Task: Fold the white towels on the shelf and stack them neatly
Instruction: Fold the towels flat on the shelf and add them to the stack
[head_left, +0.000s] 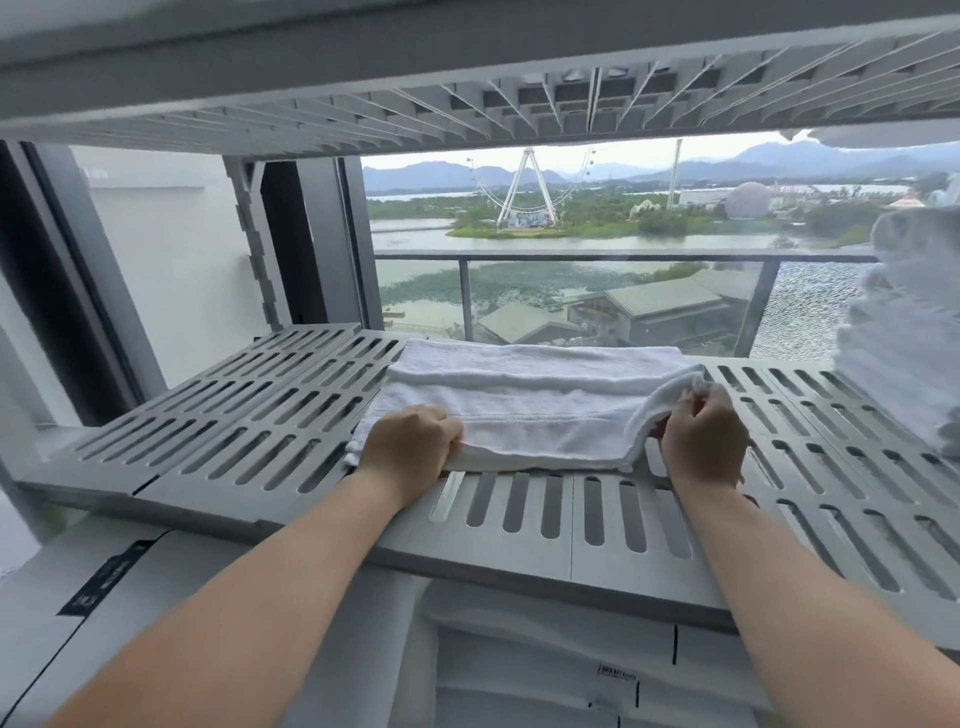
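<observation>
We look down along two bare forearms to a grey slotted shelf (270, 431) set before a window. A white towel (535, 410) lies across the middle of it, already doubled into a long band running left to right, flat on the slats. The left hand (410, 441) curls its fingers over the band's near left end and grips it, which we judge pins that end in place. The right hand (701, 436) pinches the right end, where the layers lift a little off the shelf. We take this as readying to carry that end across toward the left for the next fold. At the far right edge a heap of white towels (909, 338) rises, apart from the one in hand. It is too blurred for us to tell whether these are folded. Through the glass, a Ferris wheel (524, 182) stands beyond water.
</observation>
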